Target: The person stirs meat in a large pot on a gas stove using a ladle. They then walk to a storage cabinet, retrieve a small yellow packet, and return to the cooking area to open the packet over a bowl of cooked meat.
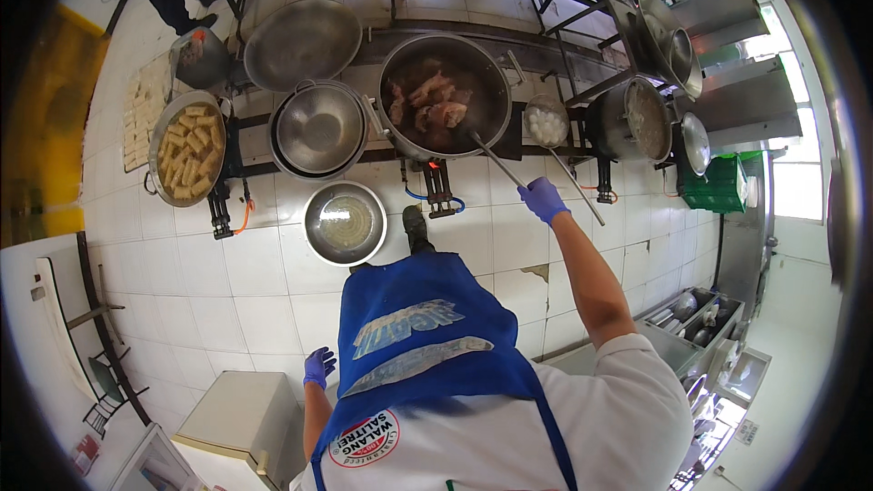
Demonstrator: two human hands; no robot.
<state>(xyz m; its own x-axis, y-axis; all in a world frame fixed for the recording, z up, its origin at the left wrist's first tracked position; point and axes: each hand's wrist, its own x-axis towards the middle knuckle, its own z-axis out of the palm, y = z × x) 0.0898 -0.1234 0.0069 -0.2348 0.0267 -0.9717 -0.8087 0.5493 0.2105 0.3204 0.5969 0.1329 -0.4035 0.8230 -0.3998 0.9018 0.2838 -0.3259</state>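
One long-handled tool [498, 160] in play — our right hand [543, 200] grips it, far end down in the pot [488, 80] of meat [446, 115] above the burner [438, 189]; we should stir slowly, avoiding splashes — left hand [318, 367] hangs loose, apparently empty.

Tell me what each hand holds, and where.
Right hand: a long metal utensil, gripped near its handle's end, away from the pot. Left hand: nothing.
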